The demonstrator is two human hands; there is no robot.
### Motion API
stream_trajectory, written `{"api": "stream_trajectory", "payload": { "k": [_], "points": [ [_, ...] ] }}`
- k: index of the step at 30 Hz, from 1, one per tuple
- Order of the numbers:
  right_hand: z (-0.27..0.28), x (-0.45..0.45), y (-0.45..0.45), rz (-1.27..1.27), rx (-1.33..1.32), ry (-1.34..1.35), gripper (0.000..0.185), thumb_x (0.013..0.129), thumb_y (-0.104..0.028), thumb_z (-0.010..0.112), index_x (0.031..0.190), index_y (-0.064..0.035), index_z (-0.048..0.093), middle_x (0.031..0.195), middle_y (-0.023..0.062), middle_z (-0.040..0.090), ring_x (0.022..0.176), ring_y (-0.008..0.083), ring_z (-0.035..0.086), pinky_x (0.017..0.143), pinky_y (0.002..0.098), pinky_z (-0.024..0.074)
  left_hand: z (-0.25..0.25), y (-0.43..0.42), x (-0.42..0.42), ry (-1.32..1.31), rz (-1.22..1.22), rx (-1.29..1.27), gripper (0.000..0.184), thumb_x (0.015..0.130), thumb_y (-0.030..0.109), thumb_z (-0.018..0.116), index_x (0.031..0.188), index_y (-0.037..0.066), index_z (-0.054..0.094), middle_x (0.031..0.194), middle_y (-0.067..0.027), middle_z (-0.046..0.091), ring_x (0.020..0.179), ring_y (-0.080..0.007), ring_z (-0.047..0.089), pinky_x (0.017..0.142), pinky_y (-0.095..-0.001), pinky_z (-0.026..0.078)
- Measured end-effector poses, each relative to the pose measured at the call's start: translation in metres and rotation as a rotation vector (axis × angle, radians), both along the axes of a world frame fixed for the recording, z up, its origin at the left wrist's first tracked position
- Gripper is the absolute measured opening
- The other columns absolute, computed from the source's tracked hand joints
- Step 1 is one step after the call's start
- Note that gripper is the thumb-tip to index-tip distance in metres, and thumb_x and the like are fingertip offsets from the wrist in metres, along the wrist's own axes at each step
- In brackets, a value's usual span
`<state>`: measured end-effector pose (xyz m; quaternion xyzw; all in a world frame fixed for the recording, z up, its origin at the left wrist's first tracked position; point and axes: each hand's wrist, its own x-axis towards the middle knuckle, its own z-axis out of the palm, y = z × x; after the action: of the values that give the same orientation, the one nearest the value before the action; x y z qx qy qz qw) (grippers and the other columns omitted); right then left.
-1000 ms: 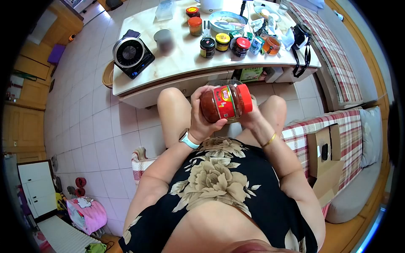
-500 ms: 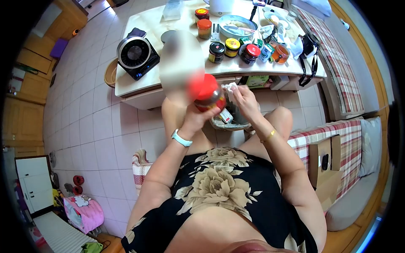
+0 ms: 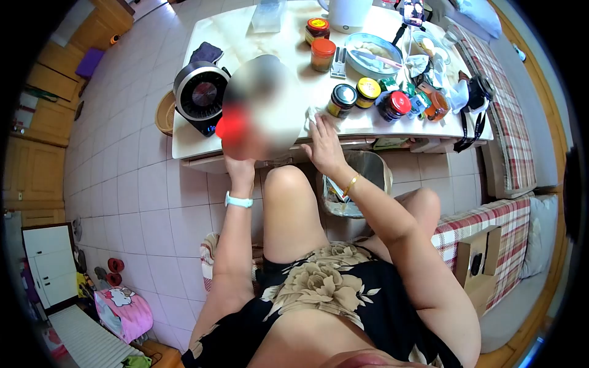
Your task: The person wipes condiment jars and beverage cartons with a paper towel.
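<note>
A red-lidded jar (image 3: 229, 127) is at the table's front edge, partly lost in a blurred patch. My left hand (image 3: 240, 164) is closed on it from below, though the blur hides most of its fingers. To the right, my right hand (image 3: 325, 147) rests its outstretched fingertips on a crumpled white tissue (image 3: 311, 118) at the table edge, with the thumb apart. Just beyond that hand stand a dark-lidded jar (image 3: 342, 101) and a yellow-lidded jar (image 3: 368, 92).
On the white table (image 3: 257, 37) are a black appliance with a lit display (image 3: 201, 98), another red-lidded jar (image 3: 396, 107), an oval dish (image 3: 373, 55) and a phone on a stand (image 3: 413, 12). A lined trash bin (image 3: 356, 208) stands beneath my right forearm.
My left hand has carried the red-lidded jar forward and left to the table. My right hand has moved from above the bin to the table edge with the tissue, its fingers now stretched out.
</note>
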<state>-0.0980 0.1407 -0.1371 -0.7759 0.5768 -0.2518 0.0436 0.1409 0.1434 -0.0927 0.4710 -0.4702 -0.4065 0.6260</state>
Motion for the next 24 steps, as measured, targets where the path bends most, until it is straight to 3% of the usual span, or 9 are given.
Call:
{"api": "stream_trajectory", "payload": {
  "k": [3, 5, 8, 11, 13, 15, 17, 19, 24],
  "points": [
    [-0.017, 0.003, -0.019, -0.044, -0.092, -0.076, 0.073, 0.089, -0.03, 0.073, 0.143, 0.0091, 0.042, 0.155, 0.0319, 0.034, 0.144, 0.0465, 0.034, 0.12, 0.0524, 0.0279, -0.009, 0.02, 0.012, -0.013, 0.058, 0.023, 0.069, 0.079, 0.015, 0.087, 0.136, 0.0, 0.05, 0.128, -0.0099, 0.063, 0.118, -0.0204, 0.061, 0.102, -0.0353, 0.049],
    [-0.016, 0.009, -0.047, -0.144, -0.049, -0.067, 0.072, 0.094, -0.037, 0.066, 0.143, 0.0096, 0.042, 0.154, 0.0337, 0.035, 0.144, 0.0486, 0.032, 0.119, 0.0533, 0.0274, -0.016, 0.034, 0.025, 0.005, -0.043, 0.087, 0.065, 0.079, 0.014, 0.086, 0.133, 0.0, 0.053, 0.129, -0.0104, 0.063, 0.118, -0.0213, 0.061, 0.102, -0.0363, 0.049],
    [-0.019, 0.022, -0.089, -0.175, -0.021, -0.16, 0.07, 0.095, -0.038, 0.065, 0.141, 0.0098, 0.044, 0.153, 0.034, 0.036, 0.144, 0.0479, 0.032, 0.118, 0.0522, 0.0295, -0.014, 0.054, 0.029, -0.008, -0.024, 0.081, 0.064, 0.079, 0.015, 0.086, 0.132, 0.0, 0.054, 0.126, -0.0103, 0.064, 0.116, -0.0227, 0.063, 0.102, -0.0379, 0.05],
    [-0.024, 0.04, -0.107, -0.179, -0.132, -0.03, 0.065, 0.093, -0.035, 0.065, 0.136, 0.0103, 0.049, 0.147, 0.0337, 0.044, 0.141, 0.0465, 0.037, 0.116, 0.0495, 0.0335, -0.008, 0.065, 0.034, -0.025, 0.016, 0.045, 0.067, 0.078, 0.016, 0.087, 0.133, 0.0, 0.053, 0.125, -0.0103, 0.064, 0.114, -0.0231, 0.063, 0.103, -0.0387, 0.049],
    [-0.012, 0.053, -0.095, 0.169, -0.014, -0.105, 0.057, 0.09, -0.028, 0.066, 0.13, 0.01, 0.054, 0.14, 0.0308, 0.052, 0.136, 0.0448, 0.045, 0.114, 0.0482, 0.0367, -0.007, 0.066, 0.038, -0.032, -0.023, 0.09, 0.07, 0.077, 0.017, 0.088, 0.134, 0.0, 0.052, 0.126, -0.011, 0.063, 0.115, -0.0232, 0.062, 0.104, -0.0392, 0.049],
    [-0.002, 0.054, -0.062, 0.408, -0.061, -0.166, 0.038, 0.087, -0.013, 0.065, 0.121, 0.0045, 0.063, 0.136, 0.0219, 0.058, 0.13, 0.0381, 0.053, 0.11, 0.0464, 0.0434, -0.014, 0.06, 0.038, -0.046, 0.0, 0.086, 0.072, 0.077, 0.017, 0.088, 0.135, 0.0, 0.05, 0.126, -0.0112, 0.063, 0.115, -0.0234, 0.063, 0.104, -0.0393, 0.049],
    [0.005, 0.033, -0.041, 0.476, -0.078, -0.093, 0.034, 0.087, -0.009, 0.064, 0.119, 0.0024, 0.066, 0.136, 0.0187, 0.059, 0.13, 0.0352, 0.054, 0.108, 0.0448, 0.0452, -0.016, 0.052, 0.038, -0.059, 0.022, 0.084, 0.073, 0.077, 0.017, 0.089, 0.136, 0.0, 0.049, 0.125, -0.0115, 0.064, 0.114, -0.0237, 0.063, 0.104, -0.0394, 0.049],
    [0.014, 0.005, -0.023, 0.381, 0.044, -0.057, 0.035, 0.087, -0.009, 0.064, 0.12, 0.0016, 0.066, 0.137, 0.0169, 0.059, 0.131, 0.0337, 0.054, 0.11, 0.0442, 0.0445, -0.015, 0.037, 0.037, -0.109, -0.051, 0.141, 0.075, 0.077, 0.016, 0.089, 0.137, 0.0, 0.047, 0.127, -0.0122, 0.063, 0.116, -0.0238, 0.063, 0.105, -0.0394, 0.049],
    [0.011, -0.078, 0.015, -0.004, -0.06, 0.019, 0.038, 0.082, 0.001, 0.064, 0.12, -0.0004, 0.064, 0.134, 0.0185, 0.06, 0.123, 0.0372, 0.057, 0.105, 0.0461, 0.0483, -0.017, -0.015, 0.0, -0.099, -0.153, 0.001, 0.077, 0.071, 0.011, 0.091, 0.134, 0.001, 0.048, 0.13, -0.0121, 0.061, 0.12, -0.0232, 0.061, 0.105, -0.0376, 0.048]
  ]
}}
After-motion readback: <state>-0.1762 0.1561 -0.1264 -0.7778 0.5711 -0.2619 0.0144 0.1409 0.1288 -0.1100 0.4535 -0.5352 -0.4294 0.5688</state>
